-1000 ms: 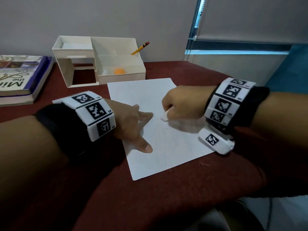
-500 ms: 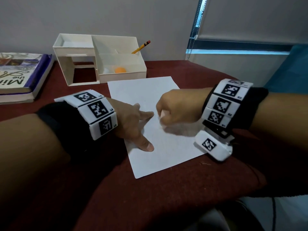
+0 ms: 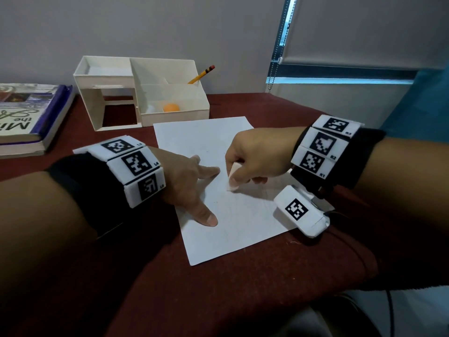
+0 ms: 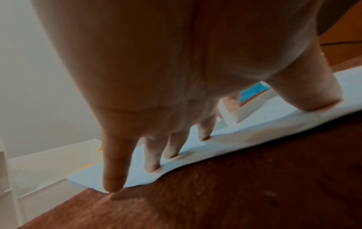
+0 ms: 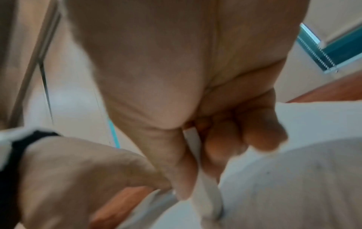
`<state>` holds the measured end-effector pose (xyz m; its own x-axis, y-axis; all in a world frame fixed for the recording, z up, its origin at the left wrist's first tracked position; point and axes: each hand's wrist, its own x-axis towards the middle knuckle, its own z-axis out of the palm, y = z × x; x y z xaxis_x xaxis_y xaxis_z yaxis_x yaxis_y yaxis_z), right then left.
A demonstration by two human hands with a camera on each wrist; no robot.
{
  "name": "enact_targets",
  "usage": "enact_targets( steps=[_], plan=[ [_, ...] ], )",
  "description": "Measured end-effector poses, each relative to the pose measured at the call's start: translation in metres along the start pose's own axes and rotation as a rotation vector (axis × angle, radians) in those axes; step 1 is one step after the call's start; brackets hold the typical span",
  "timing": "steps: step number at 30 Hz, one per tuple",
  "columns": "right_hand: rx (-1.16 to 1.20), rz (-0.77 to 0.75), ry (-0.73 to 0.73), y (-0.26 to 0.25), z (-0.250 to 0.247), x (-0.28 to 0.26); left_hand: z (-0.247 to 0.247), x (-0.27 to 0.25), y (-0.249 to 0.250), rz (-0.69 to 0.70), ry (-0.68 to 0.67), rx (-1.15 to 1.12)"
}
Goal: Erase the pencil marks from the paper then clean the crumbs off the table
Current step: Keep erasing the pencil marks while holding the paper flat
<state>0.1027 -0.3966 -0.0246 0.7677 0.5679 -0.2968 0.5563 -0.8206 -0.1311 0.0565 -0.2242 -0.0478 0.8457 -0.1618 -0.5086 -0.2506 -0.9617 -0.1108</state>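
Observation:
A white sheet of paper lies on the dark red table. My left hand presses it flat along its left edge with spread, straight fingers and thumb. My right hand pinches a white eraser between thumb and curled fingers, its lower end on the paper near the middle. The right wrist view shows the eraser blurred against the paper. Faint pencil specks show on the sheet.
A white desk organiser stands behind the paper, holding a yellow pencil and an orange ball. A stack of books lies at far left. Window blind and bead chain at back right. Small crumbs lie near the paper's right corner.
My right hand with the eraser has slid left and slightly nearer across the paper, close to my left index finger. The left hand has kept its place on the sheet.

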Motion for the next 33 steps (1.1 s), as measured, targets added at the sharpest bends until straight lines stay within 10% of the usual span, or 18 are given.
enact_targets(
  steps=[14,28,33],
  plan=[
    [-0.075,0.033,0.199,0.027,0.009,-0.010,-0.006,0.008,0.016,0.044,0.046,0.037],
    [0.192,-0.038,-0.014,0.021,0.012,-0.009,-0.005,0.013,0.015,0.027,0.016,0.046],
    [0.059,0.031,0.182,0.030,0.008,-0.003,-0.004,0.014,0.016,0.027,0.023,0.073]
  ],
)
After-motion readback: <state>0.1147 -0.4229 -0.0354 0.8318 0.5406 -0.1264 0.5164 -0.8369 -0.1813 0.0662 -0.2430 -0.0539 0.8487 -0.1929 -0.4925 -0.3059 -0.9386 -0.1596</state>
